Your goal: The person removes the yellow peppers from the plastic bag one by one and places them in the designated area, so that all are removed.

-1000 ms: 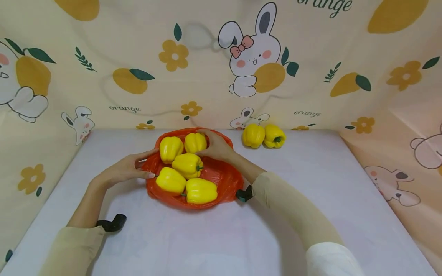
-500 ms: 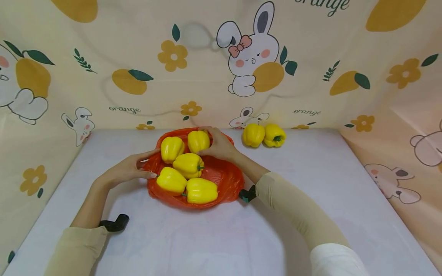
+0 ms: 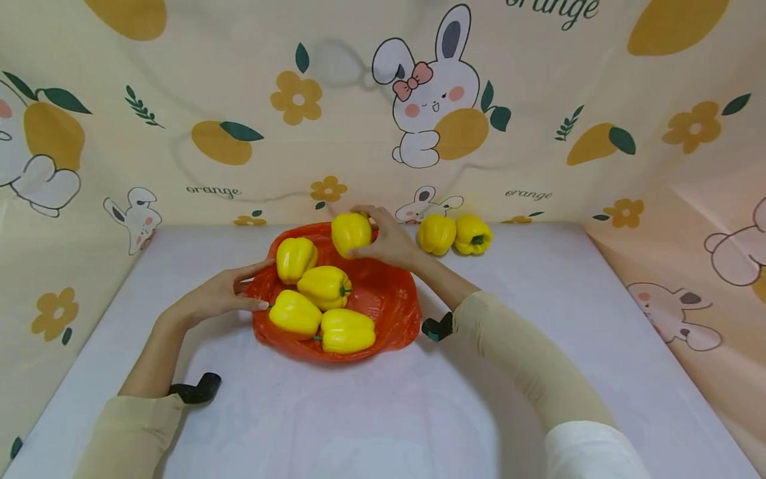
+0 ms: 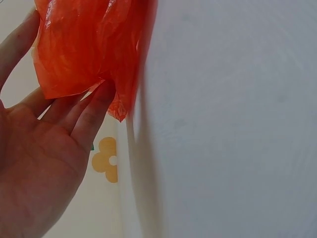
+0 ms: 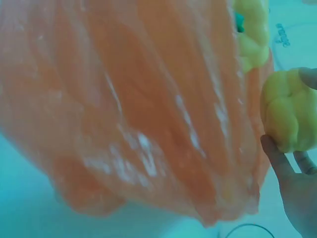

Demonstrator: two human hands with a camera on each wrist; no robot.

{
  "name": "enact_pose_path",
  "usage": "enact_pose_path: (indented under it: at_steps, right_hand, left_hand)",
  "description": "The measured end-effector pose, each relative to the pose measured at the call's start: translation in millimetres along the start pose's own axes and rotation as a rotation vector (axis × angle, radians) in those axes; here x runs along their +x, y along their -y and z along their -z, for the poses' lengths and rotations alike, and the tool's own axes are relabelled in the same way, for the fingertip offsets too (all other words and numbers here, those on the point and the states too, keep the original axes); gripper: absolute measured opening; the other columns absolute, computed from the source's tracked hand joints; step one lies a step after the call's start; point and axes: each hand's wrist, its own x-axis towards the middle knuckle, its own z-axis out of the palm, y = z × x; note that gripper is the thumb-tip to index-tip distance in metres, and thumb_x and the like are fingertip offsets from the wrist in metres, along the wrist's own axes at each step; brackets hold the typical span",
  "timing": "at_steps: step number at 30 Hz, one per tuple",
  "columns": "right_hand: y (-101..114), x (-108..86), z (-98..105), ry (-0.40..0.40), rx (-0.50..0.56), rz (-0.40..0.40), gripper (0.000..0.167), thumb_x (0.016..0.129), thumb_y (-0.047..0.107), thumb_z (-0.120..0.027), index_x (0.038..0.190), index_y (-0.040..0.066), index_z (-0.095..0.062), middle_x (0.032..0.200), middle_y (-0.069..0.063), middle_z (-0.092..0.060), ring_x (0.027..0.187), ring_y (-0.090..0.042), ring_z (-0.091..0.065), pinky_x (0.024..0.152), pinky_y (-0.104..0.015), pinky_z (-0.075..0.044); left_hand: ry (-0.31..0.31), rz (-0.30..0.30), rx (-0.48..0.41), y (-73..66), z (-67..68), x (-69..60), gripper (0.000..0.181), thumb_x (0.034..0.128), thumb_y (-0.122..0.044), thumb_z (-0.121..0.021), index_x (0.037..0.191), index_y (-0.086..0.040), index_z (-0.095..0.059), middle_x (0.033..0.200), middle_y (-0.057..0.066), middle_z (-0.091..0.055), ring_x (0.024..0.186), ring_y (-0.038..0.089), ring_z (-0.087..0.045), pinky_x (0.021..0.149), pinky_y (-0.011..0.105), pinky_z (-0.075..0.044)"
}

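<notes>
An orange-red plastic bag point(image 3: 383, 293) lies spread on the table with its mouth upward. In it sit several yellow bell peppers point(image 3: 349, 330). My right hand point(image 3: 391, 241) grips one yellow bell pepper point(image 5: 290, 111) by its side, raised over the bag's far rim. At the bag's left side, my left hand point(image 3: 212, 296) holds the rim between thumb and fingers. In the left wrist view, the fingers point(image 4: 91, 116) pass behind the bag plastic point(image 4: 84, 44), so their tips are hidden.
Two more yellow bell peppers point(image 3: 437, 234) stand side by side at the back of the table, right of the bag. The white tabletop point(image 3: 335, 419) ends at a patterned cloth backdrop point(image 3: 251, 80). A black wrist mount point(image 3: 200, 388) sticks out from the left sleeve.
My right hand has lifted its bell pepper up and to the right, away from the others in the bag. The left hand has stayed at the bag's left rim.
</notes>
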Motion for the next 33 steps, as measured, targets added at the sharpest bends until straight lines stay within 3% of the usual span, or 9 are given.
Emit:
enact_pose_path:
  at_steps: [7,11,27,33]
  right_hand:
    - [-4.4,-2.0,13.7,-0.085,-0.014,0.046,0.081,0.076,0.034,-0.085,0.146,0.022,-0.046,0.132,-0.005,-0.049,0.114,-0.024,-0.052,0.092,-0.036,-0.054]
    - [-7.5,-6.4,23.6,-0.119,-0.003,0.034,0.08,0.075,0.034,-0.086,0.145,0.024,-0.048,0.126,-0.004,-0.05,0.113,-0.024,-0.053,0.09,-0.035,-0.055]
    - [-17.6,-25.6,69.8,-0.162,-0.035,0.016,0.082,0.077,0.034,-0.085,0.15,0.027,-0.046,0.13,-0.003,-0.05,0.114,-0.023,-0.052,0.096,-0.041,-0.053]
    - [-26.5,-35.2,82.9,-0.163,-0.033,-0.024,0.082,0.079,0.035,-0.084,0.15,0.028,-0.045,0.141,-0.001,-0.048,0.119,-0.026,-0.052,0.1,-0.044,-0.05]
  left_hand:
    - [-0.001,-0.007,0.019,0.8,-0.7,0.0,0.084,0.0873,-0.036,-0.075,0.157,-0.024,-0.03,0.159,0.018,-0.03,0.142,0.042,-0.028,0.105,0.067,-0.036]
    - [-0.004,-0.022,0.028,2.6,-1.8,0.8,0.084,0.0866,-0.036,-0.076,0.157,-0.023,-0.032,0.159,0.017,-0.031,0.142,0.041,-0.028,0.106,0.066,-0.035]
    - [-0.002,-0.01,0.025,0.8,-1.0,-0.4,0.085,0.0866,-0.04,-0.075,0.157,-0.024,-0.031,0.159,0.018,-0.03,0.141,0.042,-0.028,0.105,0.068,-0.034]
    - [0.003,0.003,0.003,2.0,0.5,-0.5,0.085,0.0869,-0.038,-0.075,0.158,-0.024,-0.03,0.16,0.018,-0.028,0.141,0.042,-0.027,0.105,0.067,-0.035]
